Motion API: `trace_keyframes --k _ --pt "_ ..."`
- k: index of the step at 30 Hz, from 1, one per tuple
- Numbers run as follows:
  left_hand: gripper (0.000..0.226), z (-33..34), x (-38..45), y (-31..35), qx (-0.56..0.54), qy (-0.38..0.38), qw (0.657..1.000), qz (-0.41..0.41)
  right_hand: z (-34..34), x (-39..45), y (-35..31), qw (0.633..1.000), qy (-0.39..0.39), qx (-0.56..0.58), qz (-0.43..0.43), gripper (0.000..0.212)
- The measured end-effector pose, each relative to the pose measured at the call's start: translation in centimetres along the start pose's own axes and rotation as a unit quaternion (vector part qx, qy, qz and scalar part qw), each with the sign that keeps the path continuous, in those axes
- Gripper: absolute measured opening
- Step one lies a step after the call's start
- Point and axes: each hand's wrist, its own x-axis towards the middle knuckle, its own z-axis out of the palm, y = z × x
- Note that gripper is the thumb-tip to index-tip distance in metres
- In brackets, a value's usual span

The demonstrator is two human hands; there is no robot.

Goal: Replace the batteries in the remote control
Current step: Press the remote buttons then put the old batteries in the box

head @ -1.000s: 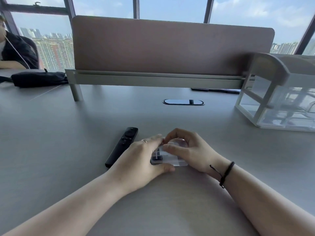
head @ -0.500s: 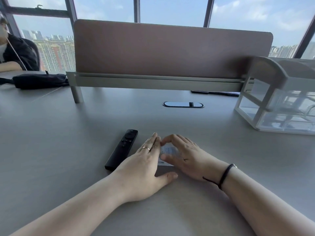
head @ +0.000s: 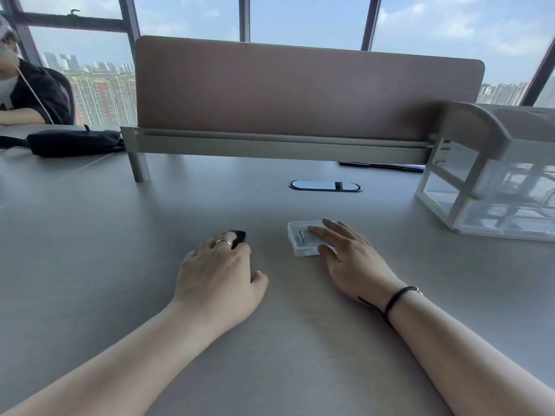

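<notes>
My left hand (head: 219,271) lies over the black remote control (head: 239,236) with its fingers curled around it. Only the remote's far end shows past the ring finger. To the right, a small clear plastic battery case (head: 298,240) lies flat on the grey desk (head: 120,250). Dark and silvery shapes show inside the case. My right hand (head: 351,259) rests on the case's right half with flat, spread fingers and the thumb at its near edge. The two hands are a hand's width apart.
A brown divider panel (head: 300,88) stands across the back of the desk, with an oval cable port (head: 324,185) in front of it. A white and clear drawer organiser (head: 495,181) sits at the right. A black bag (head: 75,142) and a seated person are at the far left.
The hands have parted. My left hand moved left onto the remote. My right hand slid the battery case to the right and slightly away from me.
</notes>
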Motion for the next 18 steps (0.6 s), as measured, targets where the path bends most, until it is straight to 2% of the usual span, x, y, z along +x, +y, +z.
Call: trace_keyframes --k 4,18 --pt "0.038 0.3 0.0 0.3 -0.014 0.002 1.0 0.017 -0.1 -0.1 -0.1 1.0 0.011 -0.002 0.002 0.046" --pt "0.047 1.2 0.0 0.4 -0.083 0.006 0.994 0.071 -0.3 -0.3 -0.4 1.0 0.012 -0.012 0.018 0.053"
